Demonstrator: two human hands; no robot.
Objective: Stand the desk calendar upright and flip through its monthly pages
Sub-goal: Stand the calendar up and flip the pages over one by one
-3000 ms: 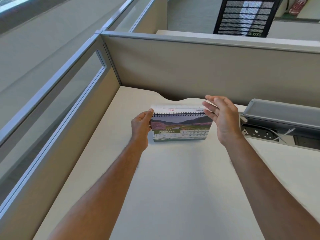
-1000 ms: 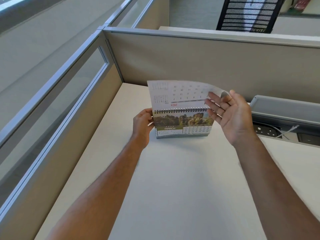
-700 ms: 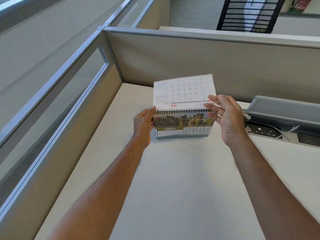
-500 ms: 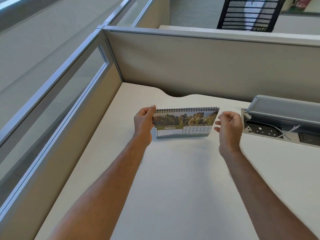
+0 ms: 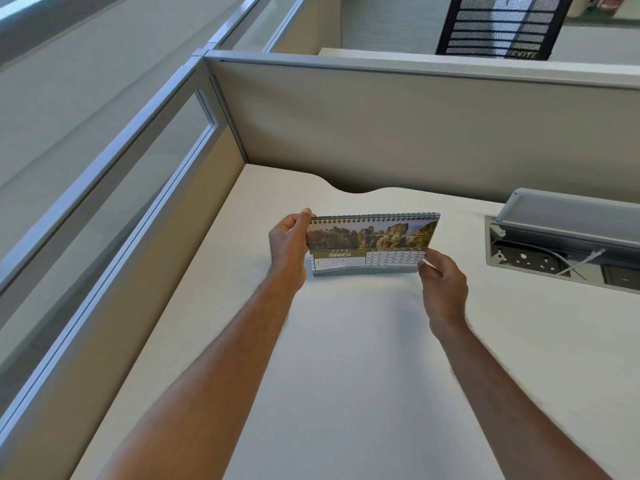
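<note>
The spiral-bound desk calendar (image 5: 370,242) stands upright on the white desk (image 5: 346,358), showing the MARCH page with a rocky landscape photo. My left hand (image 5: 289,242) grips its left side, thumb at the top corner by the wire binding. My right hand (image 5: 441,284) is at the lower right corner of the front page, fingertips pinched on the page's edge.
Beige cubicle partitions (image 5: 398,133) close off the back and left of the desk. An open cable tray (image 5: 568,244) with a raised grey lid, sockets and a white cable is sunk into the desk at the right. A black mesh chair (image 5: 502,26) stands beyond the partition.
The February page went over the binding to the back, leaving March in front. My right hand let it go, dropped and came to the lower right corner of the March page.
</note>
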